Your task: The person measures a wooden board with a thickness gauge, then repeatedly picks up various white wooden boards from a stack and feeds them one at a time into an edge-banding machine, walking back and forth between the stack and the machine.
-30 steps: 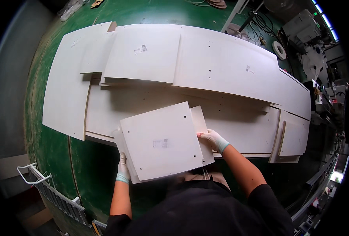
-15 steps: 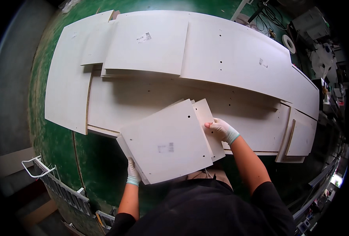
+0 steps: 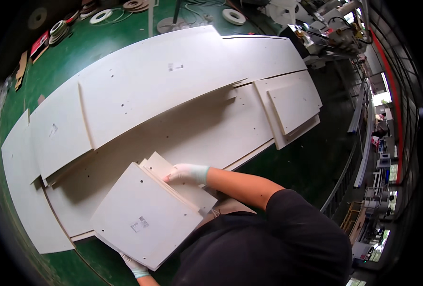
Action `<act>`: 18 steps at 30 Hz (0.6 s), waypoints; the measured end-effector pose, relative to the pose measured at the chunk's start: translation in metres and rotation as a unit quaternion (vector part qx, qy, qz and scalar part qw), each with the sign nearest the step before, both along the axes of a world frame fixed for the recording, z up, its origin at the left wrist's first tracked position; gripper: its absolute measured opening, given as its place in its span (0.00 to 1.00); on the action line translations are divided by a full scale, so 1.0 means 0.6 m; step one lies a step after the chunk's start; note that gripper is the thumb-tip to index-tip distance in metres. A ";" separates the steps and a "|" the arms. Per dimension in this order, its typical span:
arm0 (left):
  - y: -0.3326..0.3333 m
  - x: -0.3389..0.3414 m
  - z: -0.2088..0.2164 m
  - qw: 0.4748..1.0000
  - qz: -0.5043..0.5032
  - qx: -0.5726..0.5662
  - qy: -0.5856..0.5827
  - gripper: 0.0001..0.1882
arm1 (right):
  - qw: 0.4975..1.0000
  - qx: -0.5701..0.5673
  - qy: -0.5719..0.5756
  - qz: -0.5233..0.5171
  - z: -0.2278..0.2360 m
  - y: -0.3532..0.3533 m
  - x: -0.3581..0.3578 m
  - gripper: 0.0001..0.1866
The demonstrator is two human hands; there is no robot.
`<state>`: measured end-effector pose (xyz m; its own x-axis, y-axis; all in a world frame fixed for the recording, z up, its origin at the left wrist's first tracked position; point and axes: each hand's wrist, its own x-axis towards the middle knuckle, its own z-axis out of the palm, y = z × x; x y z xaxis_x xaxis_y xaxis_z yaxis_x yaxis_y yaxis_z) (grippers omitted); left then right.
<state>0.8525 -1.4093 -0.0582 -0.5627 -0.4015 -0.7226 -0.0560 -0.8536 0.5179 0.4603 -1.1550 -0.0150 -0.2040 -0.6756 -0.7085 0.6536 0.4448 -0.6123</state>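
Observation:
Between my hands is a small stack of white boards (image 3: 142, 214) with drilled holes and a printed label on the top one. My right hand (image 3: 185, 174), in a pale glove, grips the smaller board (image 3: 197, 191) at the stack's right side, thumb on top. From below, my gloved left hand (image 3: 133, 263) holds the lower left edge; most of its fingers are hidden under the boards. The stack is tilted and held close to my body, in front of a long white panel (image 3: 192, 128).
Another long white panel (image 3: 149, 86) lies behind, with a shorter board (image 3: 61, 128) on its left part. Smaller boards (image 3: 295, 107) are piled at the right end. Rolls of edging (image 3: 233, 16) lie on the green floor beyond. Machinery (image 3: 316, 35) stands at the far right.
My view has swung to the right, so the panels appear further left and turned. Both hands still hold the stack, whose boards now sit at a different angle.

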 end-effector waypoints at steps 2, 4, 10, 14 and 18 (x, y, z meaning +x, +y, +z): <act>0.026 -0.063 0.051 0.998 -0.050 -0.029 0.002 0.41 | 0.990 -0.029 -0.062 -0.125 -0.019 0.066 0.026 0.21; 0.054 -0.126 0.082 0.994 -0.093 -0.047 -0.010 0.42 | 0.985 -0.038 -0.033 -0.167 -0.018 0.140 0.028 0.21; 0.172 -0.361 0.081 0.942 -0.299 -0.151 0.028 0.43 | 0.944 0.076 -0.026 -0.321 -0.022 0.436 0.015 0.21; 0.338 -0.525 0.062 0.923 -0.365 -0.104 0.065 0.38 | 0.897 0.032 0.018 -0.440 -0.009 0.663 -0.028 0.17; 0.582 -0.652 0.079 0.914 -0.379 -0.133 0.066 0.35 | 0.882 0.055 0.040 -0.466 0.028 0.895 -0.115 0.18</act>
<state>0.4611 -1.0601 -0.0106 -0.8266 -0.0124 -0.5627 -0.5010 -0.4395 0.7455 0.3914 -0.6180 0.0019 -0.6861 -0.1166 -0.7181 0.7243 -0.2026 -0.6591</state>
